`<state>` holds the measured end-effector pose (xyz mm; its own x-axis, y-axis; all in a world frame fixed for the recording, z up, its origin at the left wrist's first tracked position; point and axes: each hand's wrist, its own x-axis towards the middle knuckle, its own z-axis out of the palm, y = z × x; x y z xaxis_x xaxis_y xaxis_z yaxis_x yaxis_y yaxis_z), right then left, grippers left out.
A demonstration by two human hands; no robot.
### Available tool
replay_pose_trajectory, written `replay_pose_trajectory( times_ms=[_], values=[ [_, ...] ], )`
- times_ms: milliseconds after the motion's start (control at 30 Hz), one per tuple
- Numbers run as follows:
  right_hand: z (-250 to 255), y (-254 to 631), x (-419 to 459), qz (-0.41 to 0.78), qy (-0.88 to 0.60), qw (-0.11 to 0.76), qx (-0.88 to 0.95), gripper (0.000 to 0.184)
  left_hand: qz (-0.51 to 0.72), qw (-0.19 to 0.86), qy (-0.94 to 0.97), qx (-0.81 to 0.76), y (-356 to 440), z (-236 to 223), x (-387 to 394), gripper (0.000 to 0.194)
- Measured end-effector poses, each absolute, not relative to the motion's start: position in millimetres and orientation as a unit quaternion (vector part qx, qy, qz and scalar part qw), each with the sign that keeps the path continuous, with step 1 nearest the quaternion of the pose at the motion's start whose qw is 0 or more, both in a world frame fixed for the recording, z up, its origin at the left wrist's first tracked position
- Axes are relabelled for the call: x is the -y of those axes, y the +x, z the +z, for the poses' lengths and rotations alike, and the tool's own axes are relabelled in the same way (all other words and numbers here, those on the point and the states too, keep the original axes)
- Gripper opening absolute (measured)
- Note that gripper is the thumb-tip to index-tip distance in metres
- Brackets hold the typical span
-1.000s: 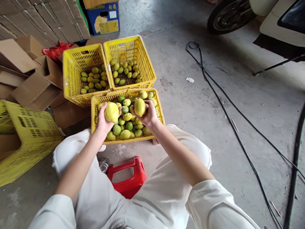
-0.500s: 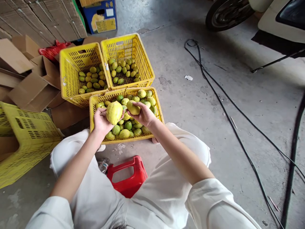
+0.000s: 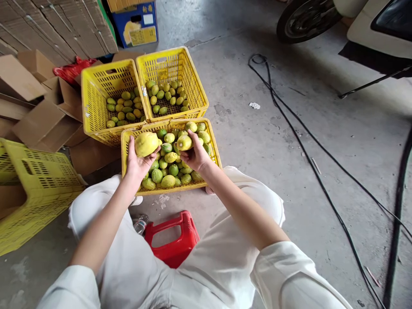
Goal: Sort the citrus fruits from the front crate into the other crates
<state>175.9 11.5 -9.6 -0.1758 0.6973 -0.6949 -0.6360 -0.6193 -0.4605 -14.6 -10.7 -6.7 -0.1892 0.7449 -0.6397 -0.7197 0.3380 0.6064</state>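
My left hand (image 3: 139, 165) is closed round a large yellow lemon (image 3: 146, 144), thumb on its left side and fingers below. In my right hand (image 3: 197, 155) is a smaller yellow-green lemon (image 3: 184, 142), one tip turned toward me. Both hands are above the near yellow crate (image 3: 214, 148), which holds many green and yellow lemons (image 3: 168, 181). Behind it stand two deeper yellow crates, the left one (image 3: 93, 96) and the right one (image 3: 197, 92), each with smaller green-yellow fruit in the bottom.
Another yellow crate (image 3: 48, 184) stands at my left, near open cardboard boxes (image 3: 45, 120) and a red plastic bag (image 3: 72, 71). Between my legs are a red plastic stool (image 3: 188, 234) and a clear bottle (image 3: 140, 223). Black cables (image 3: 305, 148) cross the floor at right, below a parked motorbike (image 3: 309, 19).
My hands have moved slightly apart. The large lemon in my left hand has turned onto its side, and the right-hand lemon has rotated so that its tip faces me.
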Motion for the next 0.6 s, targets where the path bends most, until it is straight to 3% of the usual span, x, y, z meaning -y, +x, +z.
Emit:
replay_pose_trajectory(
  times_ms=[133, 267, 467, 600],
  values=[
    [-4, 176, -12, 0.768, -0.475, 0.43, -0.019, 0.029, 0.599, 0.618, 0.024, -0.508, -16, -7, 10, 0.051],
    [7, 173, -9, 0.77, -0.453, 0.445, -0.062, 0.007, 0.597, 0.63, 0.021, -0.496, -15, -1, 10, 0.046],
    [9, 174, -6, 0.776, -0.43, 0.455, -0.077, 0.01, 0.564, 0.662, 0.018, -0.494, -6, 2, 12, 0.047],
    [2, 177, -6, 0.777, -0.431, 0.455, -0.057, 0.012, 0.574, 0.649, 0.004, -0.5, -6, 3, 13, 0.037]
  ],
)
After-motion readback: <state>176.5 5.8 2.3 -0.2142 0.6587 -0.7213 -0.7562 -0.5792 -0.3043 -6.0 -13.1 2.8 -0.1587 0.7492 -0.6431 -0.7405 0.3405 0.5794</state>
